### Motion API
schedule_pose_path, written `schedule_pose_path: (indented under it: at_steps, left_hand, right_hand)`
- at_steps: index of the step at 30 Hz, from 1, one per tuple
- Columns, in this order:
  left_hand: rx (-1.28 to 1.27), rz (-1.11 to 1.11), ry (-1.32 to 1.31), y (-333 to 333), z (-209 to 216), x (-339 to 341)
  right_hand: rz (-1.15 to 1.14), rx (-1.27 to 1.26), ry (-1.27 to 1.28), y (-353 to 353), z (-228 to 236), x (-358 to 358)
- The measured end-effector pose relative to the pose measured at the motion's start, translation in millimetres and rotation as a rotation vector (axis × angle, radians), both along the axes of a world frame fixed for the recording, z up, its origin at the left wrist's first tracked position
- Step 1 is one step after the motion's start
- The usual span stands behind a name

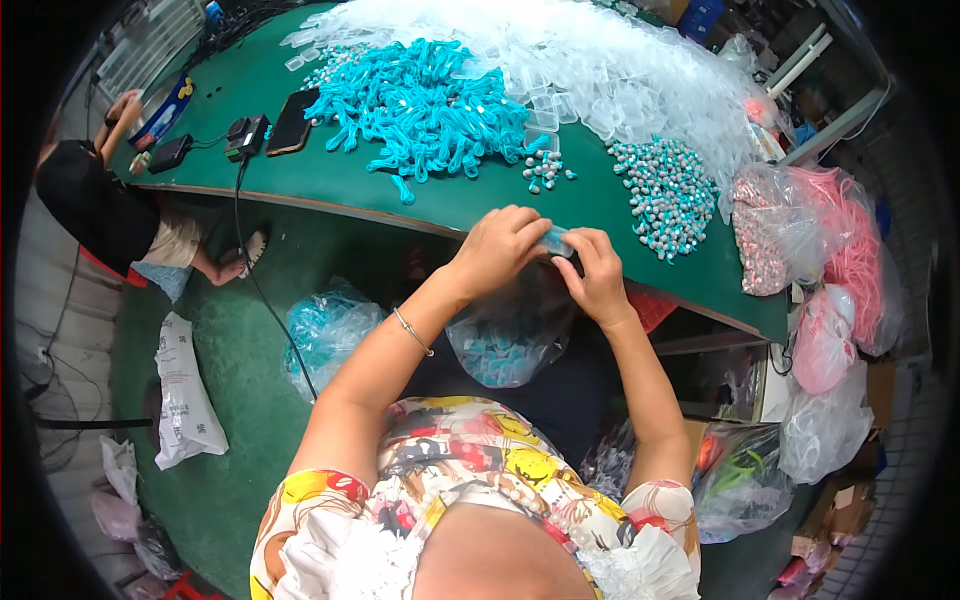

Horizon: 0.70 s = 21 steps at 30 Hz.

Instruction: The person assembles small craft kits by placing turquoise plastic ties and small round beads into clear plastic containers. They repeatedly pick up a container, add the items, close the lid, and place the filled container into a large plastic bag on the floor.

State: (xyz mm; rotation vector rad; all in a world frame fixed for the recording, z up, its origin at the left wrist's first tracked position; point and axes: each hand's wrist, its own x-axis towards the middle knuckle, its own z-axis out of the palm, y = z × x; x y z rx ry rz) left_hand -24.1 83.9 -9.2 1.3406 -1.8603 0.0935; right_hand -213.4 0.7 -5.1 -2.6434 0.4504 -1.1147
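Both my hands meet at the table's front edge around a small clear plastic case (555, 240) with something teal inside. My left hand (503, 245) grips its left end, and my right hand (597, 272) pinches the right end between thumb and fingers. Just beyond them lies a little cluster of grey and teal beads (545, 172). Further back is a heap of teal cords (430, 110), with one loose piece (403, 190) near the edge. To the right spreads a pile of small grey and teal pieces (665, 195). The fingers partly hide the case.
A mound of clear plastic cases (620, 70) fills the table's back. A phone (293, 122) and a small cabled device (245, 137) lie at left. Pink-filled bags (800, 220) crowd the right end. Bags of teal items (510, 345) stand below the edge. Another person (100, 200) sits far left.
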Motion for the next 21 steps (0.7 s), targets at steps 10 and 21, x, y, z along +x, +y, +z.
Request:
schedule_pose_path:
  at_steps: [10, 21]
  left_hand:
    - [0.026, -0.073, 0.139, 16, 7, 11]
    - [0.163, -0.040, 0.299, 38, -30, -21]
  right_hand:
    - [0.116, 0.290, 0.062, 5, 16, 16]
    - [-0.255, 0.208, 0.224, -161, 9, 101]
